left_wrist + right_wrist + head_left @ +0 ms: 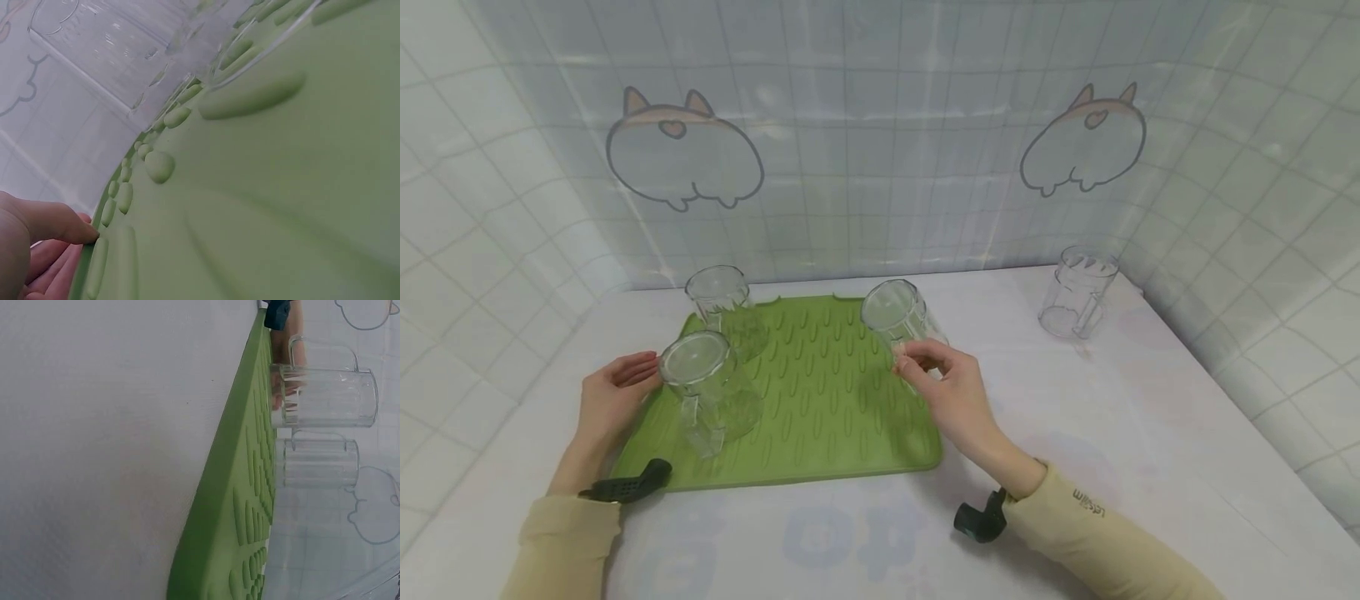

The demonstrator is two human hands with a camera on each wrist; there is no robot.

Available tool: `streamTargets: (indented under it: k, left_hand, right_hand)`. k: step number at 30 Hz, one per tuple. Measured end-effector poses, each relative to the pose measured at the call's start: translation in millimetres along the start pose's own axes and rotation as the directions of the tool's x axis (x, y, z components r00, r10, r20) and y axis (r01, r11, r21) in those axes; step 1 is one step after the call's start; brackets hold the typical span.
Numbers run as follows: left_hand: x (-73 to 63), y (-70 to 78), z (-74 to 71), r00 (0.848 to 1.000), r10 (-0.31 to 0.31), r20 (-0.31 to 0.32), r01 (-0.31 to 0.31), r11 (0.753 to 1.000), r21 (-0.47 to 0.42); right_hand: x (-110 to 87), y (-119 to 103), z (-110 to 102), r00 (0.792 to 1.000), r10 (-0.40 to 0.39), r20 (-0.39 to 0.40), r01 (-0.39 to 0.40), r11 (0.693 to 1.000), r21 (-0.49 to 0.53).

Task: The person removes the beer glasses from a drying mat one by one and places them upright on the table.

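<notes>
My right hand (951,387) grips a clear glass mug (891,308) by its handle, over the right edge of a green ridged drying mat (820,417). That mug leans in the head view. At the mat's left edge, my left hand (617,396) has its thumb (75,228) touching the edge, with the other fingers just outside it. Close beside these fingers stands a second glass mug (696,367) on the mat, its handle toward me. Behind it is a third glass mug (718,292), also on the mat.
Another glass mug (1078,292) stands on the white tabletop (1097,400) at the back right. Tiled-pattern sheeting (895,150) with cartoon drawings rises behind the table and along both sides. Black wrist devices (981,521) sit below each hand.
</notes>
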State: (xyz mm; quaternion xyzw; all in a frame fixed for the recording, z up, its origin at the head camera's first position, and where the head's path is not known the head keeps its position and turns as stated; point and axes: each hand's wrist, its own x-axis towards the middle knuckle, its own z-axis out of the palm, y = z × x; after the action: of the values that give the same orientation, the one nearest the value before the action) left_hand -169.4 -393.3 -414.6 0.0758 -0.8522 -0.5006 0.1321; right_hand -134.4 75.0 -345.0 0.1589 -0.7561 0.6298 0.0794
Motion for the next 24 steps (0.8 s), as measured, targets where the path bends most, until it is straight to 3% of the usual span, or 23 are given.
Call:
streamTargets:
  k: [9, 16, 24]
  left_hand:
    - [2.2, 15.9, -3.6, 0.998, 0.047, -0.047, -0.047, 0.999, -0.008]
    - [1.3, 43.8, -2.1, 0.99, 0.1, -0.1, -0.098, 0.995, 0.017]
    - [-4.2, 76.2, -0.5, 0.987, 0.132, -0.096, -0.134, 0.991, -0.012]
  right_hand:
    - [-1.2, 1, 1, 1.0, -0.013, 0.011, 0.013, 1.0, -0.012]
    - [-2.6, -1, 2, 1.0, -0.017, 0.011, 0.017, 1.0, -0.017]
    - [-3.1, -2, 3, 1.0, -0.019, 0.009, 0.019, 0.999, -0.032]
